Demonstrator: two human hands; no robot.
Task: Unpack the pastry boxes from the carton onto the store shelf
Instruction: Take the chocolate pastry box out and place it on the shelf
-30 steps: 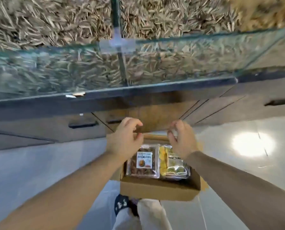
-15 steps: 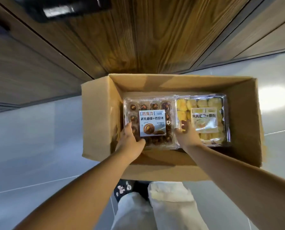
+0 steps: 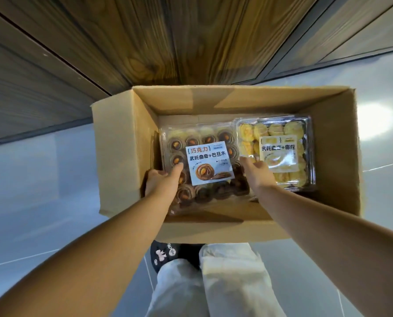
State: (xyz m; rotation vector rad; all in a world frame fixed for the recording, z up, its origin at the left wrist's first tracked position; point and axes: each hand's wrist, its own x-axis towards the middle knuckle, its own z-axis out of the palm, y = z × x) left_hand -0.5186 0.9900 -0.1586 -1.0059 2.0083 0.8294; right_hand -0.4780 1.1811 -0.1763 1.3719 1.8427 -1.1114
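**Both hands on the chocolate box**

The chocolate pastry box (image 3: 202, 161) lies in the carton's (image 3: 120, 156) left half, touching the yellow pastry box (image 3: 282, 154). Your left hand (image 3: 161, 183) grips its left edge, thumb on top. Your right hand (image 3: 258, 173) has its fingers (image 3: 248, 161) curled round the right edge.

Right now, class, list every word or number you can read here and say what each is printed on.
"巧克力": top of the white label on the chocolate pastry box.
"武咤曲奇+巴旦木": same label, next line; the second character is uncertain.
Small print on that label: too small to read.
The second label, on the yellow pastry box: blurred, only "曲奇+" guessable.
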